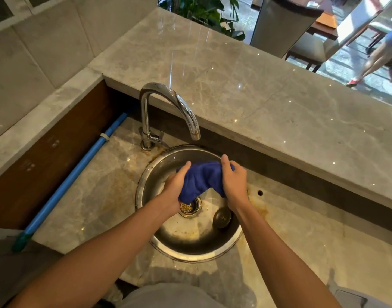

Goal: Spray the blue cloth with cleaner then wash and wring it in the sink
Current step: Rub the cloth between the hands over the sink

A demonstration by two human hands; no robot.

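Observation:
The blue cloth (201,178) is bunched up and held over the round steel sink (146,174). My left hand (175,185) grips its left end, and my right hand (234,183) grips its right end. A fold of the cloth hangs down toward the drain (188,207). The chrome tap (168,101) curves over the sink's far rim, and no water is visibly running from its spout. No cleaner bottle is in view.
A dark drain plug (221,217) lies in the sink near my right wrist. A blue pole (79,172) leans along the left of the counter. A raised marble ledge (268,103) runs behind the sink. Chairs and a walking person are beyond it.

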